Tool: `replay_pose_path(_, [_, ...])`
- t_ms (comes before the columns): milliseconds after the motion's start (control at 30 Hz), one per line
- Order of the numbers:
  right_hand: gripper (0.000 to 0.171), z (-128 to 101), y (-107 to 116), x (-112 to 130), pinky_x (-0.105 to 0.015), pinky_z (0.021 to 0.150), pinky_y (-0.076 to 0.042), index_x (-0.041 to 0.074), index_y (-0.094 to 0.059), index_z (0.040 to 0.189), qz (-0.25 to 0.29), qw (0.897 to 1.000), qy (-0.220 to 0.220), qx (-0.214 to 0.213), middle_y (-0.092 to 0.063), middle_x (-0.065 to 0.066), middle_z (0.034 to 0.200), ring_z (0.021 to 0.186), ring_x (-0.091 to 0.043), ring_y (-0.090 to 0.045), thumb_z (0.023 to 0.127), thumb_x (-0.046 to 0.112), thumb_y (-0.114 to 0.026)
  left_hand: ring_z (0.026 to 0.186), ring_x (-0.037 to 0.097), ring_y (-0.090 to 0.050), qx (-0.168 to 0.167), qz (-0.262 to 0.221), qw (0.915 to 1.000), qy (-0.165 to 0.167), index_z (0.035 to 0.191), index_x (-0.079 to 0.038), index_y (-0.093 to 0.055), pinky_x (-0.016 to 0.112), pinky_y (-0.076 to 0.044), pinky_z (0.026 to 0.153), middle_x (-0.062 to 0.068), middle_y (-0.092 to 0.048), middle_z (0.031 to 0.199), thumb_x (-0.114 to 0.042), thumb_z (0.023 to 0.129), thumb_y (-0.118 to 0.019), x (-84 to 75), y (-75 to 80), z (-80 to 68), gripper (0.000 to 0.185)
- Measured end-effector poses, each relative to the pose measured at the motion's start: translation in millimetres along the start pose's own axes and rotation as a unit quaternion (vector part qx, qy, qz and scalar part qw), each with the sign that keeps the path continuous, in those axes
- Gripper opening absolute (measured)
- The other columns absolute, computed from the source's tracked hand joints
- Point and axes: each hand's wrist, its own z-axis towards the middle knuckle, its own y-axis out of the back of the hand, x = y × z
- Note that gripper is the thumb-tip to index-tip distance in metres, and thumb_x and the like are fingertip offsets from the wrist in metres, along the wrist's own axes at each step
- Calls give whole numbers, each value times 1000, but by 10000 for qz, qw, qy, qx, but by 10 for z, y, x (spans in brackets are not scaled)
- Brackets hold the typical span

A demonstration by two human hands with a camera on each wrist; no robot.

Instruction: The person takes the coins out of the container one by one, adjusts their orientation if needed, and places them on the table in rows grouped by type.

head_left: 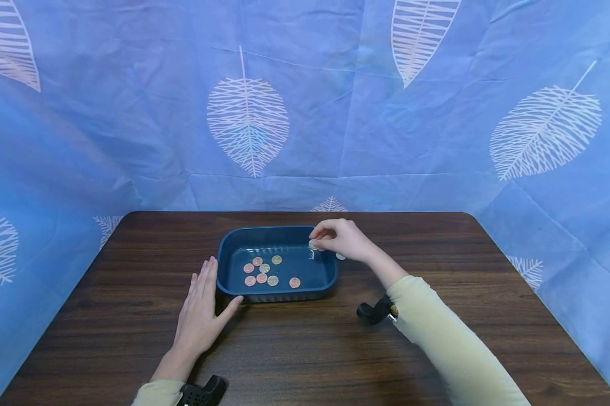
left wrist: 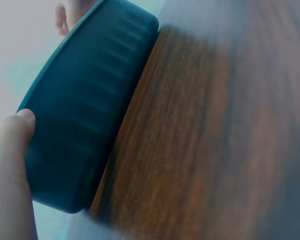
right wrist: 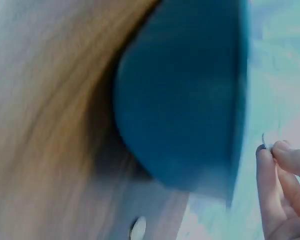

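A rounded rectangular dark blue plastic tray [head_left: 227, 248], its outer wall ribbed with shallow vertical flutes, sits mid-tabletop on a dark wood-grain tabletop [head_left: 132, 304] with rounded corners. Seven small round coins [head_left: 264, 272], coppery and pale gold, lie flat in a loose cluster on the tray's smooth floor, toward its near left part. The right hand [head_left: 342, 238] hovers over the tray's far right corner, its grip narrow: thumb and fingertips [right wrist: 285, 152] pinch a silvery coin [head_left: 313, 245] above the rim. Another pale coin [head_left: 341, 256] lies on the tabletop just right of the tray. The left hand [head_left: 200, 307] lies flat on the tabletop with straight, relaxed fingers, its grip wide and holding nothing, the thumb [left wrist: 17, 131] touching the tray's near left corner. Behind hangs a creased blue cloth [head_left: 335, 113] printed with white leaves.
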Motion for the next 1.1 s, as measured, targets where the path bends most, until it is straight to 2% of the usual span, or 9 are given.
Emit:
replay_pose_path(133, [16,-104,192,-146,-36,72,-55,7,-70,104,288,9980,-437,-362,-69,-5,92,80,-19,-68,91,16,-66,141,35,-22,38,28,10000,62,152,-6,-20,43,-11,116,17,-24,155,-52,87,-62,-4,-2,-8,91])
replay_pose_path(200, [19,-152,271,-261,-39,76,-56,4,-68,106,644,9946,-676,-459,-69,-9,95,85,-26,-68,91,15,-66,141,35,-22,65,22,9999,101,152,-6,-19,43,-10,116,17,-23,155,-52,87,-62,-6,0,-12,91])
replay_pose_path(300, [22,-224,344,-459,-44,82,-54,-2,-65,109,1244,9844,-1079,-619,-67,-17,99,94,-38,-66,91,11,-65,141,35,-21,98,-1,9999,130,152,-6,-19,42,-9,116,16,-22,155,-52,87,-61,-8,1,-18,91])
replay_pose_path(367, [23,-267,367,-588,-46,83,-53,-5,-64,110,1452,9784,-1291,-698,-66,-20,99,96,-42,-64,91,8,-64,141,35,-21,104,-4,9999,131,152,-6,-19,42,-9,116,16,-22,155,-52,87,-61,-8,2,-18,90])
replay_pose_path(500, [21,-334,353,-790,-47,83,-53,-6,-64,108,1451,9738,-1572,-767,-66,-20,97,92,-36,-66,91,6,-64,141,35,-21,114,-7,9999,125,152,-5,-19,40,-7,117,16,-22,155,-52,87,-61,-9,1,-17,90])
replay_pose_path(600, [21,-362,323,-881,-45,82,-54,-8,-64,108,1427,9751,-1553,-693,-66,-19,96,87,-29,-67,91,5,-63,142,34,-20,122,-25,9999,109,152,-5,-19,38,-6,117,16,-21,156,-52,87,-61,-7,2,-12,90])
replay_pose_path(867, [18,-370,220,-967,-38,75,-56,-6,-67,105,881,9856,-1359,-483,-67,-16,91,82,-26,-67,92,6,-63,141,35,-22,25,-30,10000,13,152,-4,-20,39,-8,117,16,-22,155,-51,87,-62,-1,1,-11,91])
replay_pose_path(1100, [13,-356,150,-991,-35,71,-57,-2,-70,99,378,9867,-1499,-502,-69,-10,83,77,-23,-68,89,5,-65,141,35,-23,5,15,10000,7,152,-5,-19,47,-16,115,16,-23,155,-51,86,-63,-1,-2,-12,91])
